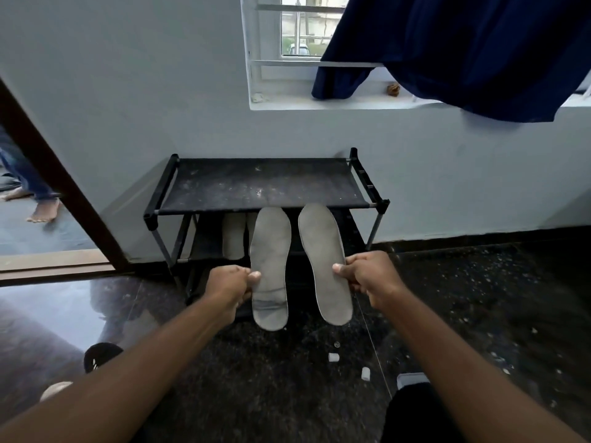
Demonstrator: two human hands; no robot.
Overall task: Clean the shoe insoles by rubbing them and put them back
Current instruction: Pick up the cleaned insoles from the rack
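Plainly, from the head view, the left grip (228, 282) pinches the edge of a flat, grey, foot-shaped scuffed insole (270, 266), held upright just right of it. The right grip (372, 273) pinches the smoother second insole (324, 260), just left of it. Beyond both grips stands a dusty black fabric shoe rack (259, 185).

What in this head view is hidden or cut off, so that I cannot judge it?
Head view: the undersides of the left insole and right insole face away.
Head view: a pale thing under the rack, half hidden by its top shelf.
Head view: a dark object on the floor, partly covered by the left forearm.
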